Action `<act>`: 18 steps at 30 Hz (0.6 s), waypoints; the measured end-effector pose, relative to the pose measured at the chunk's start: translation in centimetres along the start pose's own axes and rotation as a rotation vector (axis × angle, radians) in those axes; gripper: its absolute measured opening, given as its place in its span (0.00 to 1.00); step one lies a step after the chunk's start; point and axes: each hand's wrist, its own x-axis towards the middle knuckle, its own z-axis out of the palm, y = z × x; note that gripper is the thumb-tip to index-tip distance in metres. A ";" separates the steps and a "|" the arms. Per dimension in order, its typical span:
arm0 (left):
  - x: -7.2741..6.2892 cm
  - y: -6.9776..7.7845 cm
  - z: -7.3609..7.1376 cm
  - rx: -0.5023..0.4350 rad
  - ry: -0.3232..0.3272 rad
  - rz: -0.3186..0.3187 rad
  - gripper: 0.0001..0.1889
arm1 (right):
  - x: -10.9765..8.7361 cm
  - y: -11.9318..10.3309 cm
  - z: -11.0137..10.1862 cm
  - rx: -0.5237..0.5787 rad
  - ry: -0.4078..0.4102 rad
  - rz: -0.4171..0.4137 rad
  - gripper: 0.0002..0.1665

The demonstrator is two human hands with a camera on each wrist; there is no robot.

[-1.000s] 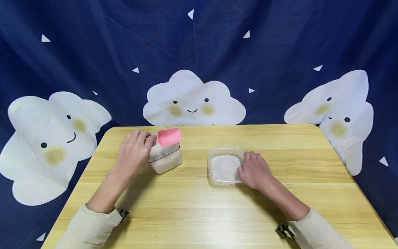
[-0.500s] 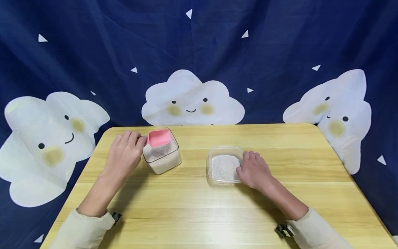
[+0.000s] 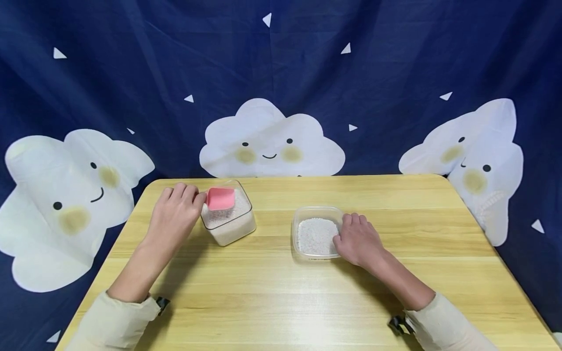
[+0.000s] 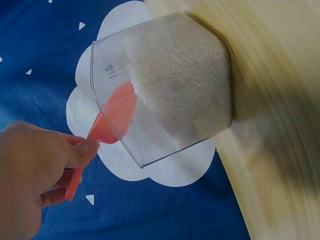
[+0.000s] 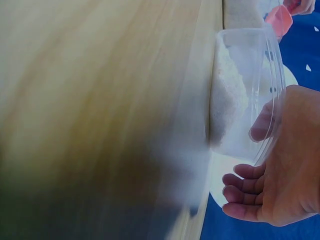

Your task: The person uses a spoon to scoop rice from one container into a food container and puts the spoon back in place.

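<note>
My left hand (image 3: pixel 174 213) pinches the handle of a pink scoop (image 3: pixel 221 199). In the left wrist view the scoop's bowl (image 4: pixel 121 114) dips inside a clear square canister (image 4: pixel 187 85), its lip at the slope of pale grains (image 4: pixel 172 70) that look like rice. A shallow clear plastic tub (image 3: pixel 303 254) stands to the right, with white grains (image 3: pixel 317 236) in it. My right hand (image 3: pixel 359 240) grips the tub's right rim. Its thumb reaches over the inside of the wall, and the other fingers curl outside, as the right wrist view shows.
Both containers stand on a wooden table (image 3: pixel 281 302), the canister (image 3: pixel 234 231) near the back edge and the tub a little right of centre. Behind the table hangs a dark blue curtain (image 3: pixel 307 63) printed with smiling clouds.
The pink scoop has moved left and down from above the canister's right side into its mouth, with my left hand shifting left. My right hand and the tub have stayed put.
</note>
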 end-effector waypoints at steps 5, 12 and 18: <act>0.3 0.0 0.3 0.009 0.018 0.027 0.16 | 0.1 0.1 0.1 0.002 -0.004 0.000 0.19; 0.4 0.1 1.2 0.013 0.030 0.067 0.16 | 0.1 0.1 0.2 -0.006 -0.002 -0.005 0.19; 0.4 0.5 1.6 0.015 -0.034 0.097 0.21 | 0.1 0.0 0.0 -0.006 -0.008 -0.007 0.19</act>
